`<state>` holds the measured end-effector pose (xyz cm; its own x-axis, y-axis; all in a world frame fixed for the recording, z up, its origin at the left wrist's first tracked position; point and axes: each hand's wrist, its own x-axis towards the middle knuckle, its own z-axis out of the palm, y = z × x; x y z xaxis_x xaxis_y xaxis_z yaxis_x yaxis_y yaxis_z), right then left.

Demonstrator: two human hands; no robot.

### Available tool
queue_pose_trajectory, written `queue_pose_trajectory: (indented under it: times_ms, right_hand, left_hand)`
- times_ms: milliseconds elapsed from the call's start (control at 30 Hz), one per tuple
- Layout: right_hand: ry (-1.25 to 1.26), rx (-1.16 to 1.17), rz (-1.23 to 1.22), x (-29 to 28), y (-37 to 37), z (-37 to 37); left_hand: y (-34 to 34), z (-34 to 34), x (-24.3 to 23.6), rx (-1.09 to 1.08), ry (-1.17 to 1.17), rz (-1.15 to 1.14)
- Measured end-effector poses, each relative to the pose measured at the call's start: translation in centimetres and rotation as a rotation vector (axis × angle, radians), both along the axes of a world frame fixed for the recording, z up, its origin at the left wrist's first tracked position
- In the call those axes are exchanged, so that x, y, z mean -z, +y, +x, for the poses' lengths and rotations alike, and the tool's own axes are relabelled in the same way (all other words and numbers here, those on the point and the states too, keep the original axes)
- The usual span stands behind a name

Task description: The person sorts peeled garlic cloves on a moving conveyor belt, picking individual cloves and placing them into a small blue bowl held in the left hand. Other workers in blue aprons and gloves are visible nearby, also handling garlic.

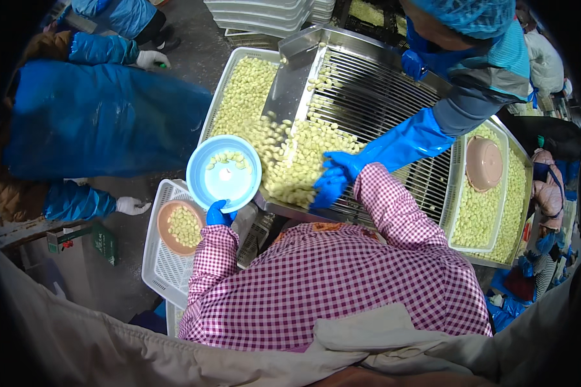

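Beige cloth (174, 348) fills six o'clock; blue-gloved left hand (221, 215) grasps round light-blue plastic bowl (227, 187) toward twelve; blue-gloved right hand (330, 187), grip unclear.

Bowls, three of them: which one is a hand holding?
The blue bowl, gripped at its near rim by the left hand. The left brown bowl and right brown bowl differ in colour, and neither is held.

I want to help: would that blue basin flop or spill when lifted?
The blue basin is probably stiff: its rim looks round though only the left hand holds it. It's likely light, with few pale pieces inside. Those lie loose, so tipping might spill them.
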<state>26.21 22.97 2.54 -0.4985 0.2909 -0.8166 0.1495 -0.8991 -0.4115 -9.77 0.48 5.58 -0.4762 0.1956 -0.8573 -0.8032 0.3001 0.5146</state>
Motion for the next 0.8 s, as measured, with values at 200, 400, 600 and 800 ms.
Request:
queue_pose_trajectory:
  times_ms: [200,400,600,800]
  right_hand:
    - [0.012,-0.157,-0.223,-1.7,-4.5,-4.8]
    - [-0.112,-0.126,-0.178,-4.6,-5.0,-3.7]
    - [-0.046,-0.257,-0.106,-8.0,-4.4,-0.9]
    - [-0.06,-0.319,0.025,-13.6,-2.3,4.8]
  left_hand:
    - [-0.4,-1.7,-3.2,-0.036,-0.003,0.075]
    - [-0.3,-0.4,-6.7,-0.044,-0.046,0.193]
    - [0.9,1.3,-10.3,-0.007,-0.03,0.199]
    - [1.8,6.6,-15.8,0.008,-0.001,0.282]
